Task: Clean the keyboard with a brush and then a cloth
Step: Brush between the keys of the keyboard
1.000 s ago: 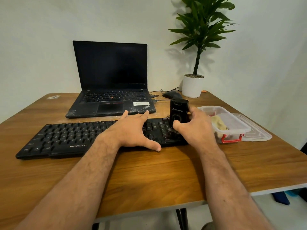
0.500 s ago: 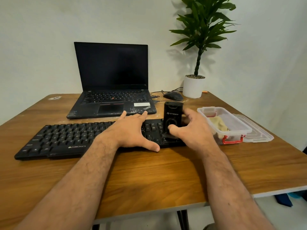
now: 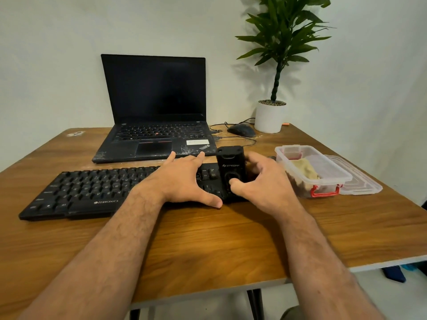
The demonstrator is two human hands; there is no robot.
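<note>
A black Zebronics keyboard (image 3: 87, 192) lies across the wooden table (image 3: 208, 245). My left hand (image 3: 182, 181) rests flat on the keyboard's right half, fingers straight and thumb at the front edge. My right hand (image 3: 263, 181) grips a black block-shaped brush (image 3: 231, 165) that stands upright on the keyboard's right end, thumb on its front face and fingers curled behind it. The bristles are hidden under the brush body. A yellowish cloth (image 3: 303, 169) lies in a clear plastic box (image 3: 332, 179) to the right.
An open black laptop (image 3: 154, 125) sits behind the keyboard. A black mouse (image 3: 241, 130) with its cable and a white potted plant (image 3: 270, 116) stand at the back right. The box's lid (image 3: 362, 183) lies beside the box near the table's right edge.
My right hand has slid the brush a little to the left along the keyboard's right end. My left hand has stayed on the keys.
</note>
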